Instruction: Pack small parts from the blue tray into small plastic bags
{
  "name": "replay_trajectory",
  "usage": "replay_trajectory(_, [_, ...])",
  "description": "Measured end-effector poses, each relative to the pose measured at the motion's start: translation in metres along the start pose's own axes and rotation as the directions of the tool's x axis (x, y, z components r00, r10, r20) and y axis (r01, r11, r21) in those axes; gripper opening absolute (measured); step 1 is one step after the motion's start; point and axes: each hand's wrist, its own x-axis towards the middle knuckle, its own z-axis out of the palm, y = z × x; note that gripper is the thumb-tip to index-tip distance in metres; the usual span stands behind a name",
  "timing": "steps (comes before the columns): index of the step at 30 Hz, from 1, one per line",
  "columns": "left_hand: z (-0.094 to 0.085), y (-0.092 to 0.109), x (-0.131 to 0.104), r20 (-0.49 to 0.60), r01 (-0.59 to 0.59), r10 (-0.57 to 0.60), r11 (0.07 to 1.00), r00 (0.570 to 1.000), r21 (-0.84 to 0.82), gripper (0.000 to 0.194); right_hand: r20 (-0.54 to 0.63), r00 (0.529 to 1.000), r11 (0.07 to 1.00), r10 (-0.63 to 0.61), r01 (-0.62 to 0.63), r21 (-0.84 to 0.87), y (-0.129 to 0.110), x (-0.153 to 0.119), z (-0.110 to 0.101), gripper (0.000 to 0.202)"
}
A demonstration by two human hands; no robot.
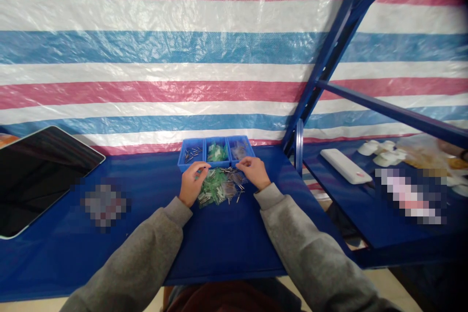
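Mixed pile [215,187]: small green packets, brownish clear packets and metal pins lie tangled on the desk [226,248], at the clock's centre, twelve pointing away from you; lifting one packet could drag pins along.
Blue three-compartment tray [205,149]: at twelve, just beyond the pile; its compartments sit side by side, so a piece released over a divider could land in the wrong one.
Loose pins [238,197]: at four, by the pile's edge; a brushing cuff could scatter them.
Left hand [191,183]: at nine to ten, wrist on the pile's near-left side, fingers curled, tips close together; I can't make out whether they pinch anything.
Right hand [255,171]: at two, palm turned inward, thumb and forefinger meeting near the tray's right-hand front edge; any piece between them is too small to confirm.
Grey sleeves [303,234]: reaching in from seven and five.
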Motion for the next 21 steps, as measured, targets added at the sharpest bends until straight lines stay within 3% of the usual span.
replay_trajectory(3, [0.0,0.001,0.0,0.029,-0.02,0.019,0.999,0.999,0.03,0.02,0.153,0.988,0.884,-0.021,0.09,-0.459,-0.01,-0.011,-0.001,0.035])
replay_trajectory(7, [0.0,0.0,-0.001,0.051,-0.007,0.004,0.999,0.999,0.046,0.019,0.229,0.973,0.7,0.006,0.159,-0.696,-0.021,-0.023,0.001,0.046])
replay_trajectory(15, [0.004,-0.005,-0.004,0.095,0.026,-0.03,0.999,0.995,0.039,0.021,0.258,0.966,0.662,-0.023,0.208,-0.72,-0.026,-0.025,0.006,0.016])
replay_trajectory(19, [0.003,-0.001,-0.004,0.077,-0.028,0.022,0.996,0.997,0.089,0.021,0.164,0.969,0.722,-0.187,0.249,-0.645,-0.03,-0.027,0.005,0.01])
replay_trajectory(21, [0.003,0.003,-0.004,0.067,-0.079,0.072,0.991,0.995,0.107,0.022,0.119,0.939,0.764,-0.321,0.331,-0.554,-0.032,-0.028,0.003,0.008])
